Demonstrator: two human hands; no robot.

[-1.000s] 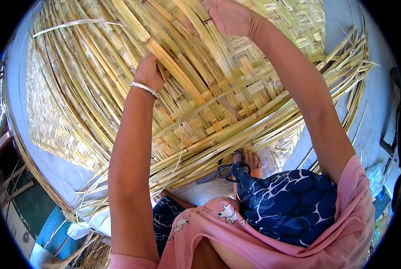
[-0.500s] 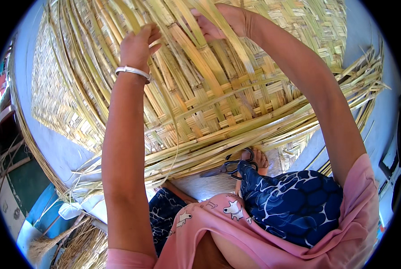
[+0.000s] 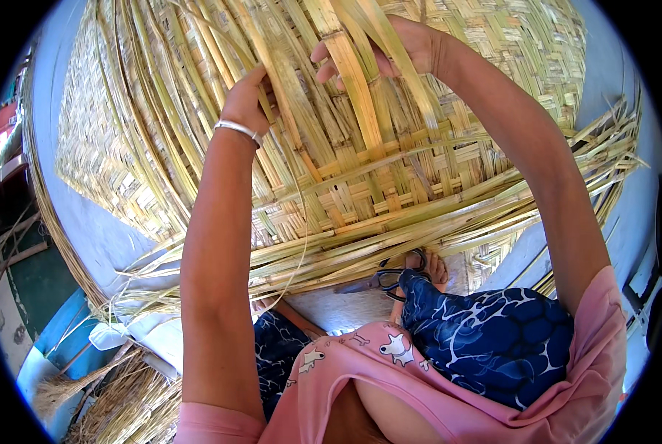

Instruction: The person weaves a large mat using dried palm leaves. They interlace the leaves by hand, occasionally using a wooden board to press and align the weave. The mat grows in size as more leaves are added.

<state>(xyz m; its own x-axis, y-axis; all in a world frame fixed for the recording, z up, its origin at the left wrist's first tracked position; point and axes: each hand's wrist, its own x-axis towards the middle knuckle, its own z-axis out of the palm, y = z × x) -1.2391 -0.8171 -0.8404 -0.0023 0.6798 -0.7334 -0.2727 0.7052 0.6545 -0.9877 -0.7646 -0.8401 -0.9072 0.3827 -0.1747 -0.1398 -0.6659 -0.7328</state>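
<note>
A large woven mat [image 3: 98,140] of split cane lies before me, with loose lengthwise strips [image 3: 172,111] over its left and middle. My left hand [image 3: 249,102] is closed on a cane strip [image 3: 283,100], its fingertips curled at the strip's edge. To its right, my right hand [image 3: 401,53] reaches in under raised strips. Its fingers curl behind a wide yellowish strip [image 3: 353,74], with fingertips showing at the left side; its thumb is hidden. Another strip [image 3: 412,78] crosses in front of that hand. One thin strip [image 3: 303,214] hangs down between my forearms.
A long bundle of loose cane strips [image 3: 449,207] runs along the mat's near edge. Dark-handled scissors [image 3: 390,280] lie beside my foot [image 3: 436,268]. At the lower left are a straw broom [image 3: 53,396] and a blue container [image 3: 61,325].
My left hand has moved right and slightly nearer to me. My right hand has shifted right and a little nearer, its fingers now behind the wide strip. The view has shifted slightly.
</note>
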